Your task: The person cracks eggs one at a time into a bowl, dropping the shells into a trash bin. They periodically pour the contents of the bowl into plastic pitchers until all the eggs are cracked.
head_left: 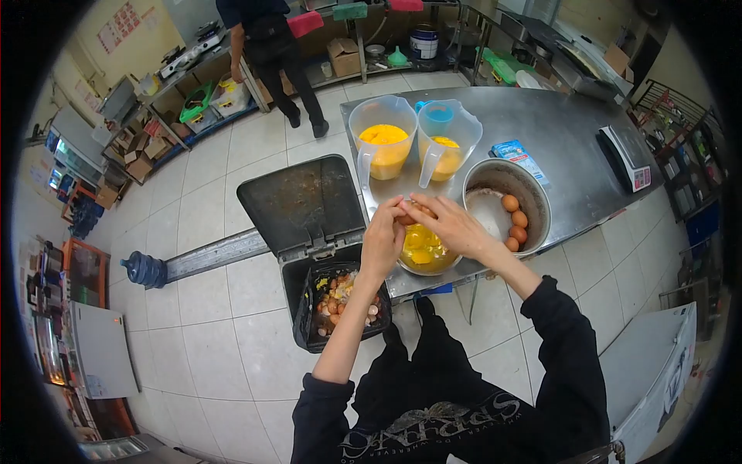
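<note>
Both my hands meet over a metal bowl (430,272) at the table's near edge, with raw yolks and egg white (421,247) in it. Between my left hand (382,237) and my right hand (451,224) is a brown egg (408,218), its shell partly covered by the fingers. Whether the shell is split cannot be made out. Right of the bowl stands a deep metal pot (483,176) with several brown eggs (519,220) along its right side. Beyond my hands are two clear measuring jugs, the left jug (380,114) and the right jug (467,117), both containing yellow egg.
Left of the table (572,131), an open black bin (292,272) holds eggshells (340,298). A blue box (519,158) and a scale (624,158) lie on the table. A person (270,46) stands by the back shelves. A water bottle (144,269) is on the floor.
</note>
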A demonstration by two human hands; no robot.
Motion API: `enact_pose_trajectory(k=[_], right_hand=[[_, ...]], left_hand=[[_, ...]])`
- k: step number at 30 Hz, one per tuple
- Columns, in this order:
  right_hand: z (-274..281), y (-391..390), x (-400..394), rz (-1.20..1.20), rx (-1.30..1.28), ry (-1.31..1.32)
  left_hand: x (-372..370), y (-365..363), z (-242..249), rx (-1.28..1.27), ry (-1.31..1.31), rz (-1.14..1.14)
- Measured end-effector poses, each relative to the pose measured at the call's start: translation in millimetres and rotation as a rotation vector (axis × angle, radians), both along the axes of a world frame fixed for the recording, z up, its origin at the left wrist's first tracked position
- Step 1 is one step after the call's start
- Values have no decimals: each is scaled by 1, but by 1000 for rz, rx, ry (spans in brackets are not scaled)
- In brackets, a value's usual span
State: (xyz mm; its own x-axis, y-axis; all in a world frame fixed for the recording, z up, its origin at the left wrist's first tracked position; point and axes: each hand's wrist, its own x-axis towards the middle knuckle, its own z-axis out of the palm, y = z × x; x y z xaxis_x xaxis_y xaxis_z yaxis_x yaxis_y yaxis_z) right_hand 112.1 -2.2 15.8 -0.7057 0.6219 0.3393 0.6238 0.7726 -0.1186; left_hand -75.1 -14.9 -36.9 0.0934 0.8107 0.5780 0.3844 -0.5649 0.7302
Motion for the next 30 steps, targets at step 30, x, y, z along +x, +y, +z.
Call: enact_pose_trajectory(k=[30], right_hand=[[-115, -104, -39, -1101, -895, 1444]], left_hand=[[-213, -176, -17, -473, -313, 950]])
